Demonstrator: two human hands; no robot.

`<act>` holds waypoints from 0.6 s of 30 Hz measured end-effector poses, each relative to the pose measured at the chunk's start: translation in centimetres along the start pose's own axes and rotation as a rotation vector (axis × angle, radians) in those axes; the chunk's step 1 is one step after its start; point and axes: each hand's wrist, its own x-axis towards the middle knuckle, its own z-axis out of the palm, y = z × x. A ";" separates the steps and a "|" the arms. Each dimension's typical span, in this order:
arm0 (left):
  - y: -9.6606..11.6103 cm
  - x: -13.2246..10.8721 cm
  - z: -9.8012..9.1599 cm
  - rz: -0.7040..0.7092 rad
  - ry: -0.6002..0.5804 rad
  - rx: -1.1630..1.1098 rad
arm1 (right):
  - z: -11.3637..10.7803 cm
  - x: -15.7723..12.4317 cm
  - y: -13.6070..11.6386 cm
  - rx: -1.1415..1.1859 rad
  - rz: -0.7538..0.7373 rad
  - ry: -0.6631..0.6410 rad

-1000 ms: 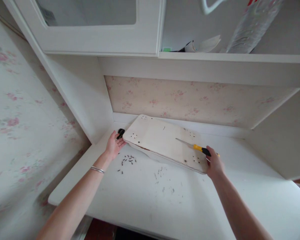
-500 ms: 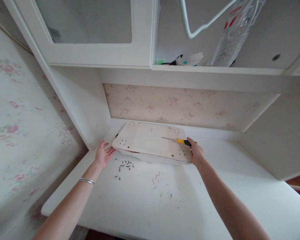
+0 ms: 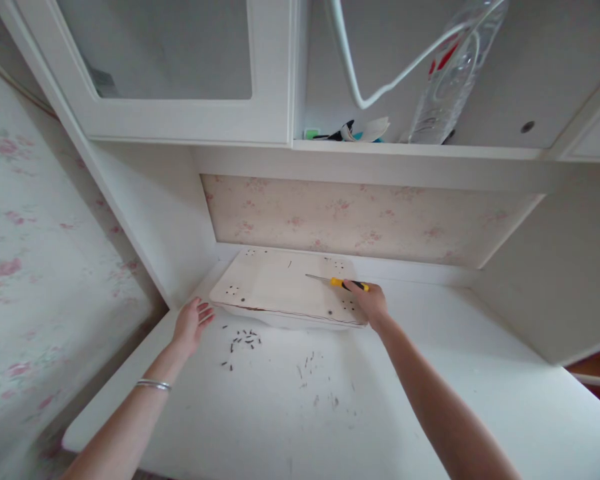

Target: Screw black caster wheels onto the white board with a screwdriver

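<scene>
Yellow-handled screwdriver (image 3: 337, 282) clamped in the right hand's (image 3: 371, 303) fingers, tip toward nine o'clock, white panel (image 3: 280, 283) running nine to three, left hand (image 3: 190, 325) near its nine-o'clock end, fingers apart

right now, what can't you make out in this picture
In the head view:
Underside of the white panel: hidden by its top.
Part of the screwdriver: covered by the right hand.
Dark bits on the desk: too small to identify.
Top of the bottle: cut off by the picture's upper edge.
</scene>
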 end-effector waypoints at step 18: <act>-10.8 -18.8 -1.8 -0.006 -0.106 0.247 | 2.1 -15.2 -0.8 -0.039 -0.475 -0.077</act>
